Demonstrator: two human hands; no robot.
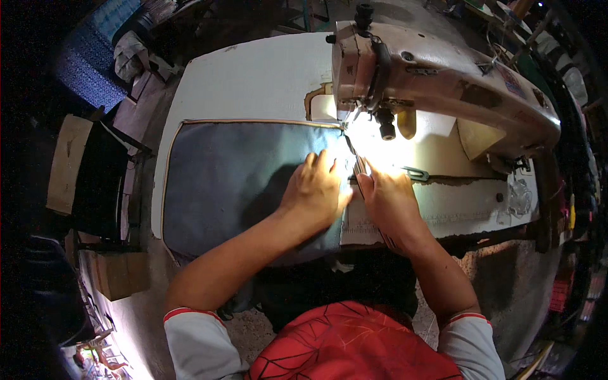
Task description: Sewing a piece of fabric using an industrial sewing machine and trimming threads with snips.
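A grey-blue fabric panel (pixel 221 171) lies on the white sewing table, edged with a light, cord-like trim (pixel 253 120). My left hand (pixel 313 190) rests on the panel's right part, fingers bent and slightly apart, pressing on the cloth. Close beside it, my right hand (pixel 392 199) pinches a narrow dark binding strip (pixel 354 154). That strip runs up to the panel's corner under the needle area of the sewing machine (pixel 437 63) and trails down beneath my right wrist. Bright lamp glare washes out the fingertips and the needle.
Right of my right hand lies a small grey-green slotted metal piece (pixel 415 173). Ruler marks (pixel 456 216) run along the table's front. Crumpled clear plastic (pixel 520 196) sits at the right end. A cardboard box (pixel 117 273) and a dark chair-like frame (pixel 95 177) stand at left.
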